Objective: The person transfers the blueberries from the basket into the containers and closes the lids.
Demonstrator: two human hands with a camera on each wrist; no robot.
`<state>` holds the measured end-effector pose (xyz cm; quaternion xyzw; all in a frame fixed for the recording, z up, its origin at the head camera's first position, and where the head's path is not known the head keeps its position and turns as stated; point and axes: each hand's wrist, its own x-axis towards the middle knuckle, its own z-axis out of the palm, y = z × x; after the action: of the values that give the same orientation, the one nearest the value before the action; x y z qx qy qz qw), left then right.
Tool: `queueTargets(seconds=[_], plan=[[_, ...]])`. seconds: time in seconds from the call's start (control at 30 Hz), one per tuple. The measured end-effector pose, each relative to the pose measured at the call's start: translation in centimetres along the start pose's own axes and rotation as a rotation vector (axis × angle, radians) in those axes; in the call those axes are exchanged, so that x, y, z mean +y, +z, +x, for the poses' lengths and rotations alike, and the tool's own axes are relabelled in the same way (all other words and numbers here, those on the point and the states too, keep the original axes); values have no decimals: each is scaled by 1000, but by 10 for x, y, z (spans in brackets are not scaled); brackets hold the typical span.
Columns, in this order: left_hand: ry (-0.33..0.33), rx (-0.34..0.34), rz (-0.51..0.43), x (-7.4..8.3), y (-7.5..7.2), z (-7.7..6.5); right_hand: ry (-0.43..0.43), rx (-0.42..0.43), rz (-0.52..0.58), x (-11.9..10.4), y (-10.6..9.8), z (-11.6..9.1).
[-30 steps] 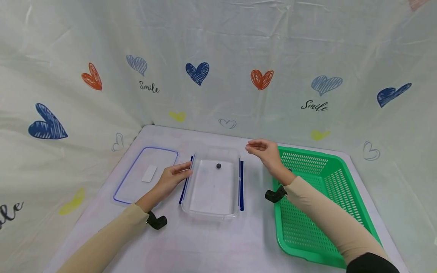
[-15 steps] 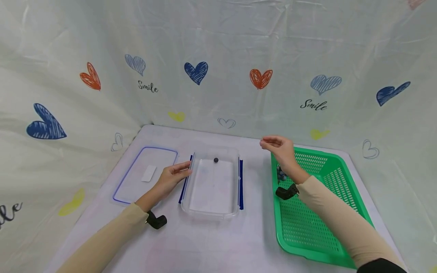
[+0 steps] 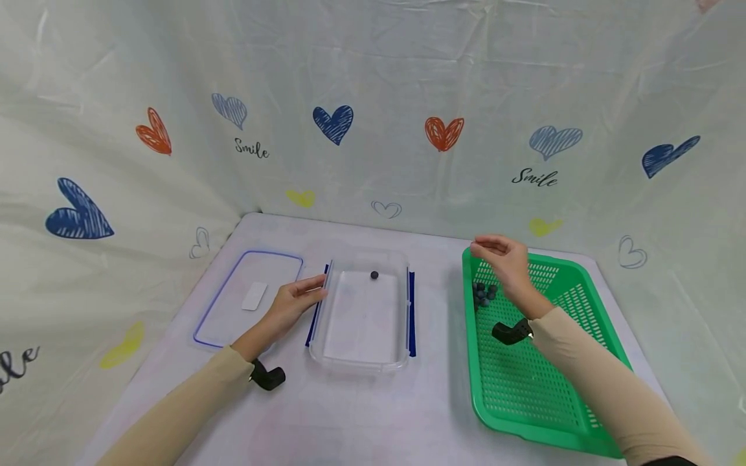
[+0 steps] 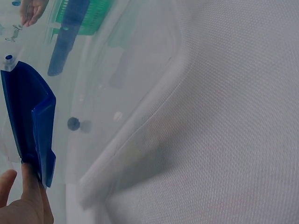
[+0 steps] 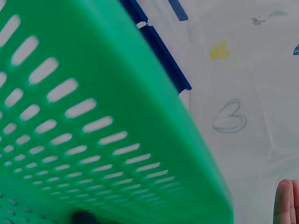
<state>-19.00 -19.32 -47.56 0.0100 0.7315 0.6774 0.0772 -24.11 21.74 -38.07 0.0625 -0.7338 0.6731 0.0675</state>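
A clear plastic container (image 3: 364, 362) with blue side latches stands mid-table, and a single dark grape (image 3: 374, 275) lies toward its far end. My left hand (image 3: 294, 305) touches its left side with nearly straight fingers; in the left wrist view, the fingertips meet a blue latch (image 4: 43, 126). My right hand (image 3: 504, 262) is raised over the far left part of a green basket (image 3: 474, 382), its fingers loosely bent and nothing visible in them. Several dark grapes (image 3: 484, 294) lie in the basket below that hand. In the right wrist view only some fingers (image 5: 284, 203) show.
A clear lid (image 3: 218, 298) with a blue seal lies left of the container. On it shows a small white rectangle (image 3: 254, 296). Behind the table hangs a pale curtain (image 3: 384, 77) printed with hearts.
My right hand has moved right, from beside the container to over the basket, uncovering the grapes there. The grape in the container has shifted slightly. My left hand stays put.
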Motion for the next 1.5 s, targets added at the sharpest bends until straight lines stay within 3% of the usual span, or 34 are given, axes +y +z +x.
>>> queueTargets(seconds=[0.37, 0.57, 0.87, 0.93, 1.03, 1.2, 1.33, 1.5], plan=[[-15, 24, 34, 1, 1, 0, -5, 55, 12, 23, -31, -8], [-11, 13, 30, 1, 2, 0, 4, 99, -63, 46, -44, -8], [-13, 11, 23, 0, 1, 1, 29, 126, -74, 109, -74, 4], [-14, 17, 31, 0, 1, 1, 33, 101, -43, 122, -80, 4], [-14, 26, 38, -1, 1, 1, 48, 124, -154, 138, -83, 4], [-16, 34, 32, -2, 1, 0, 76, 148, -354, 133, -75, -10], [-13, 25, 15, 0, 2, -1, 89, 120, -307, 117, -69, -22], [-4, 14, 4, 0, 2, -1, 129, 119, -343, 111, -66, -27]])
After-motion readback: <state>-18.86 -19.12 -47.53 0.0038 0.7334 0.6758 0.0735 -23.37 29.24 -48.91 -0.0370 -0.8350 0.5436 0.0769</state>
